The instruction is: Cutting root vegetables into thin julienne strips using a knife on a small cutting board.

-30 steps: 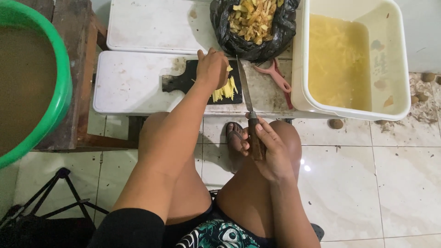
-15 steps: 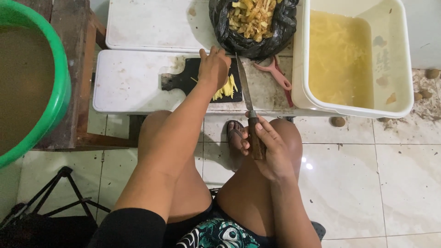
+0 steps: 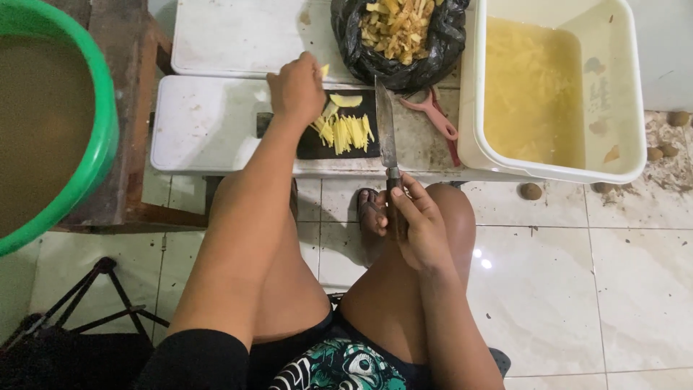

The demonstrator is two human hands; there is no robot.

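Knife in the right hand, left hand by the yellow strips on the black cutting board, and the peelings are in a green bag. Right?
Not quite: the head view shows the peelings in a black bag, not green. The rest holds: right hand grips the knife, left hand by the yellow strips on the black cutting board.

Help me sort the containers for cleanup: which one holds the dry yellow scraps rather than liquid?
The black bag at the top, behind the cutting board. The white tub holds yellowish liquid; the green basin holds murky brown water.
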